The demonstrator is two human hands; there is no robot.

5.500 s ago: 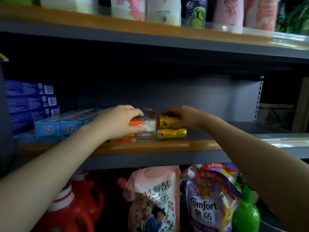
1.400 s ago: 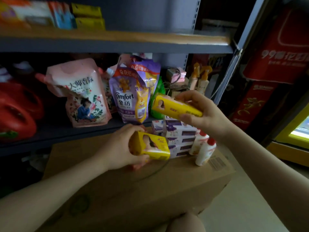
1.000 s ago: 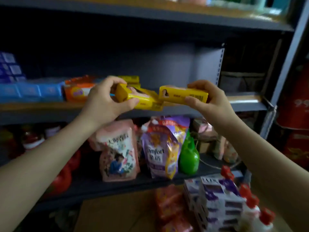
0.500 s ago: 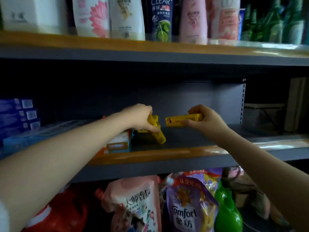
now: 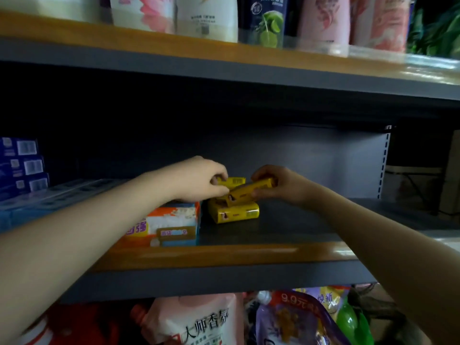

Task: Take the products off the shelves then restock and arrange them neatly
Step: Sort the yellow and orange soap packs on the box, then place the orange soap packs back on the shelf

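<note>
I see both hands reaching onto the grey metal shelf with the orange front lip (image 5: 224,255). My left hand (image 5: 196,179) has its fingers curled round a yellow rectangular soap box with a barcode label (image 5: 235,181). My right hand (image 5: 278,184) pinches a second yellow soap box (image 5: 245,194), tilted, its low end down toward the left hand. Both boxes sit over a small stack of the same yellow boxes (image 5: 234,212) resting on the shelf; whether the held boxes touch the stack I cannot tell. Just left of the stack lies an orange-and-white packet with a smaller tan-and-blue box (image 5: 174,220) in front of it. Further left along the shelf: a row of light blue cartons (image 5: 37,202) and, behind them, stacked dark blue boxes (image 5: 22,165). On the shelf above stand shampoo bottles (image 5: 268,18); below the shelf are refill pouches (image 5: 199,322).
</note>
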